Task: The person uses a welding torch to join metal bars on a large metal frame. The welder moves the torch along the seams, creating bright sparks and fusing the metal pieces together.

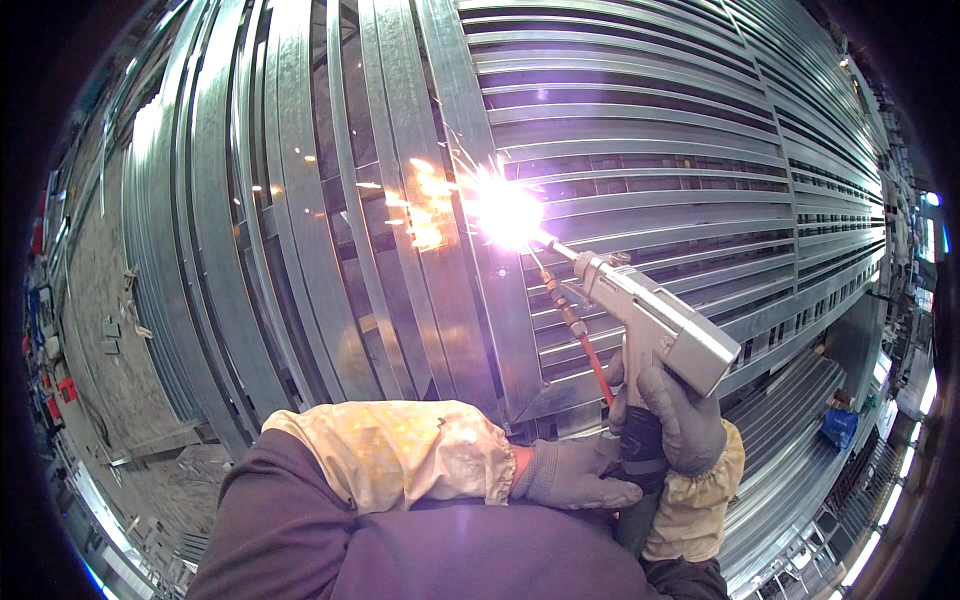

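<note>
One torch (655,320) is at right of centre: your right hand (685,415) is closed around its grip (642,345), your left hand (575,472) around its black near end (642,440). Its tip (563,249) points far and left, at a bright glare (505,212) on the metal frame (512,345).

Weld spot lost in white glare (507,212), some fingers of right hand (690,432) behind torch grip (640,435), left-rim clutter (66,389) too small to tell.
</note>
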{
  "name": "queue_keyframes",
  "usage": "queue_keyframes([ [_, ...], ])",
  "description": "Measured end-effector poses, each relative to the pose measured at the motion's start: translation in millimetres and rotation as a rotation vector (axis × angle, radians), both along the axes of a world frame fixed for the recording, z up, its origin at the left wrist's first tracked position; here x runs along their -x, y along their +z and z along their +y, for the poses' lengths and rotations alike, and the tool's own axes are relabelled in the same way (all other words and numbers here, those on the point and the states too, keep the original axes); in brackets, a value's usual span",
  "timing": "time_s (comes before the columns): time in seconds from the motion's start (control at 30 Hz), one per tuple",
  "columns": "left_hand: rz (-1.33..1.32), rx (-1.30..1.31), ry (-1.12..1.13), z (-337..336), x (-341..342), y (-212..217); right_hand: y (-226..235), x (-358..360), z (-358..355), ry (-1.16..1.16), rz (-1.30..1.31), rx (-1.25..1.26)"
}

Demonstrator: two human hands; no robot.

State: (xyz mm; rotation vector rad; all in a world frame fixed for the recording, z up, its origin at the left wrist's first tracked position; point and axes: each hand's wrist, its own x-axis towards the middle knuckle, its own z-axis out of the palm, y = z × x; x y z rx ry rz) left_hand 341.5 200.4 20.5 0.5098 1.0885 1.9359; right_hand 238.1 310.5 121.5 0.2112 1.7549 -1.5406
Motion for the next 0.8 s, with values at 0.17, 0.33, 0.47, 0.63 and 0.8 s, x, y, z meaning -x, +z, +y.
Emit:
queue_keyframes([
  [0.17,-0.044,-0.062,0.054,-1,-1,5,2,-1,-1,-0.007,0.001,-0.011],
  [0.33,0.019,-0.058,0.116,7,-8,-5,-1,-4,1,-0.052,0.0,0.013],
  [0.47,-0.027,0.024,0.009,4,-4,-3,-3,-3,6,-0.015,0.001,-0.015],
  [0.63,-0.102,0.005,-0.05,7,-7,-6,-3,-6,5,-0.069,-0.013,0.023],
  [0.8,-0.034,-0.017,0.04,3,-2,3,-8,-7,10,-0.033,0.033,-0.005],
])
